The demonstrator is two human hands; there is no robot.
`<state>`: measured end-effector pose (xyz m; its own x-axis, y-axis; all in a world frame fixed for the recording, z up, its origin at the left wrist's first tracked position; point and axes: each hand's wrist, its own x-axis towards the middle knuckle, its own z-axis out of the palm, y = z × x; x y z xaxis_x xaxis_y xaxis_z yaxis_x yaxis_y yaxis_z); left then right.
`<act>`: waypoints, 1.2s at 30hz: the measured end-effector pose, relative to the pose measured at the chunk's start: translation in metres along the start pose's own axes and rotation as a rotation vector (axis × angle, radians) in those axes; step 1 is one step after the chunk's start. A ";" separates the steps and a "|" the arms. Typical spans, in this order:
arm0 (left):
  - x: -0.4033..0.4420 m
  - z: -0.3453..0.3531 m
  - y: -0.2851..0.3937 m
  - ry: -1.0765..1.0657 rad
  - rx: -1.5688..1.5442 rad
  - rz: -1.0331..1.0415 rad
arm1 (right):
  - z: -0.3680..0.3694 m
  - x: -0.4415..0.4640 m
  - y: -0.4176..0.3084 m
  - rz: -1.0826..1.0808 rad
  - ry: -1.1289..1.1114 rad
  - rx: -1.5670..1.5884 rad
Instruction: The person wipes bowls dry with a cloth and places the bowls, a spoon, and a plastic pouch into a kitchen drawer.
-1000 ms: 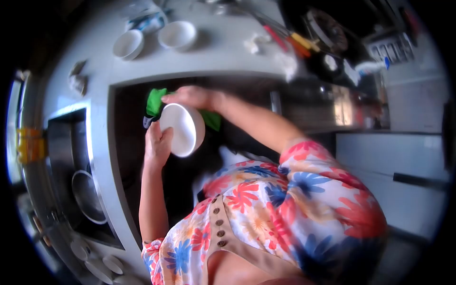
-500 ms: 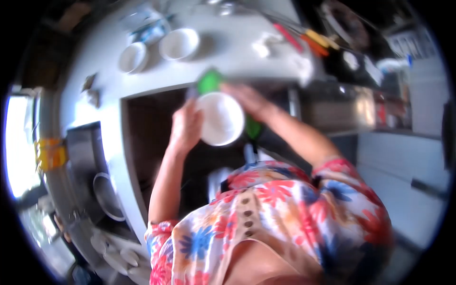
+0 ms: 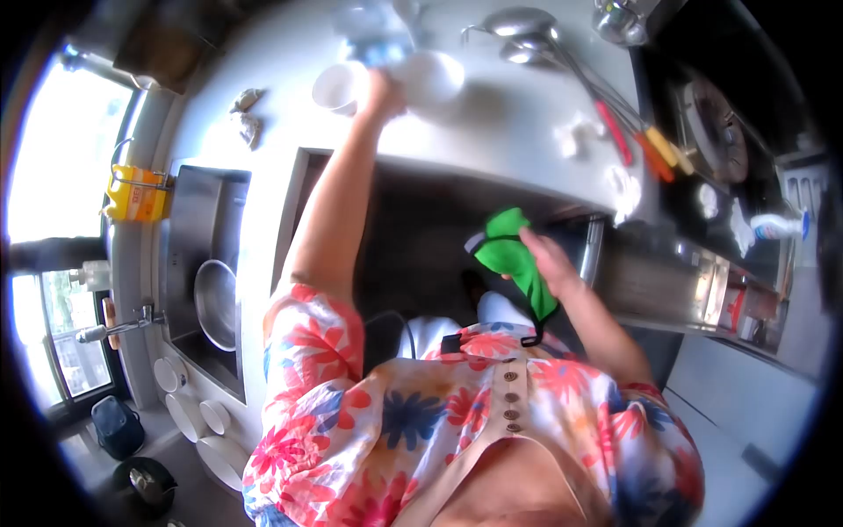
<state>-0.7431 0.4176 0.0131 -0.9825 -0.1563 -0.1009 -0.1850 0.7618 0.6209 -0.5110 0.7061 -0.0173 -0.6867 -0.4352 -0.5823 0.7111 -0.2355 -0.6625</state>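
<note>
While my left hand (image 3: 382, 98) reaches out over the pale countertop (image 3: 505, 145), my right hand (image 3: 551, 263) is closed on a bright green cloth with dark edging (image 3: 509, 255). I have that cloth in front of my body, apart from the countertop, with one end trailing down toward my flowered shirt (image 3: 413, 413).

My left hand is between two round white bowls, at the rim of the smaller-looking left bowl (image 3: 338, 88) and close against the right bowl (image 3: 432, 79). It is blurred, so I can't tell whether my fingers are gripping a rim or are open. Both bowls sit on the countertop, and just beyond them is a blurred blue and clear package (image 3: 373, 48).

Over to my right lie metal ladles (image 3: 520, 25) and long-handled utensils with red, orange and yellow handles (image 3: 645, 145), with crumpled white tissue (image 3: 580, 139) near the red one. Farther right is a white bottle with a blue cap (image 3: 777, 226).

On my left, a round metal basin (image 3: 217, 303) rests in the dark rectangular sink (image 3: 189, 237), beside a silver faucet (image 3: 127, 327). Several white dishes (image 3: 186, 415) are next to the sink, on the side nearer me.
</note>
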 end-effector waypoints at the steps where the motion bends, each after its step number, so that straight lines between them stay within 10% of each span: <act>1: 0.009 0.007 -0.007 0.014 0.029 0.018 | 0.002 -0.002 -0.003 -0.008 0.001 -0.001; 10: -0.016 0.022 -0.017 0.313 -0.137 0.071 | 0.011 0.015 0.011 0.000 -0.060 0.027; 14: -0.111 -0.070 -0.044 0.081 -0.416 -0.053 | 0.038 0.039 0.002 0.040 -0.253 -0.062; 23: -0.479 -0.200 -0.333 1.163 -1.214 -0.656 | 0.188 0.091 0.032 0.110 -0.550 -0.329; 27: -0.588 -0.203 -0.371 1.568 -1.088 -1.019 | 0.229 0.101 0.053 0.118 -0.598 -0.417; 36: -0.629 -0.228 -0.454 1.387 -0.884 -1.280 | 0.311 0.067 0.105 0.033 -0.619 -0.429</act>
<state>-0.0361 0.0271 -0.0277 0.3991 -0.8138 -0.4224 -0.1237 -0.5043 0.8546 -0.4351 0.3820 0.0208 -0.3656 -0.8749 -0.3177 0.5219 0.0899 -0.8482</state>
